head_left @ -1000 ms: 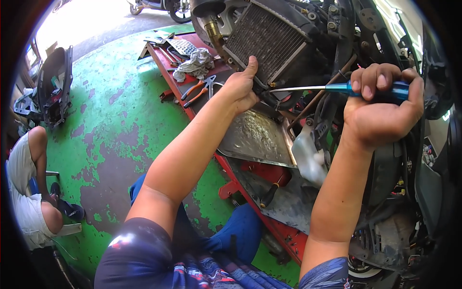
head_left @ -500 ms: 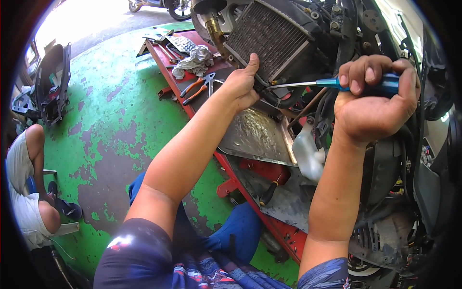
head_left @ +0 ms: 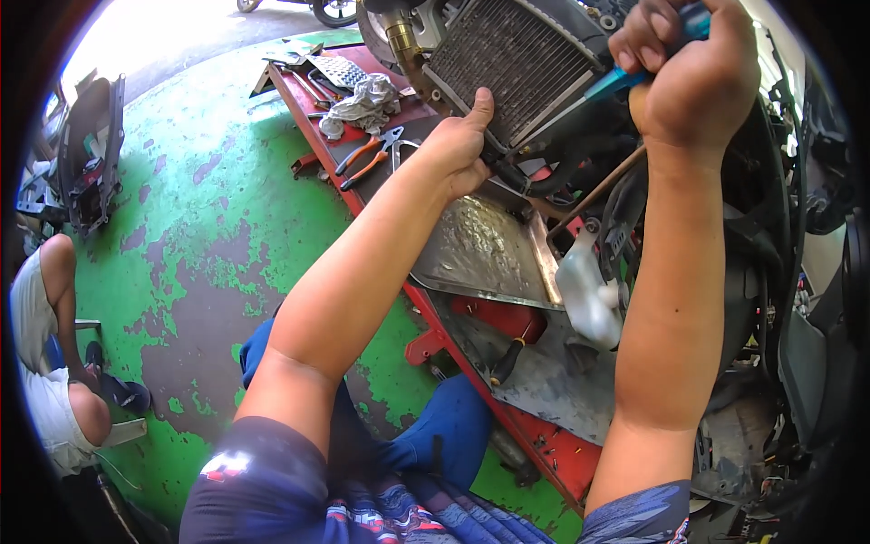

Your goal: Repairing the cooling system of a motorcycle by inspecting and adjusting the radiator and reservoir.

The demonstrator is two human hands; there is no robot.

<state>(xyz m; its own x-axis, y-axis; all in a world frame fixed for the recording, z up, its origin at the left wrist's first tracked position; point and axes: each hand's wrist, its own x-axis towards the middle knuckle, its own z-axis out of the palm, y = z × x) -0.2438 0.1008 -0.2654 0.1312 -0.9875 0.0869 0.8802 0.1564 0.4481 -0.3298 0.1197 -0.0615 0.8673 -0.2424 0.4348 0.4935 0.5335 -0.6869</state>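
Observation:
My right hand is raised at the upper right, closed round the blue handle of a screwdriver. Its thin shaft slants down and left past the lower corner of a dark finned radiator; whether the tip touches anything, I cannot tell. At that same corner my left hand grips the radiator's lower edge, thumb pointing up along it and the other fingers curled underneath, partly hidden. A black hose bends just below the radiator. Under my left hand lies a wet metal tray.
On the red lift bench lie orange-handled pliers, a crumpled rag and a black-handled screwdriver. A whitish plastic bottle hangs beside my right forearm. Motorcycle parts crowd the right side. Another person's legs show at far left.
My right hand has risen and shifted slightly, tilting the screwdriver from nearly level to a steep slant. My left hand stays at the radiator's corner.

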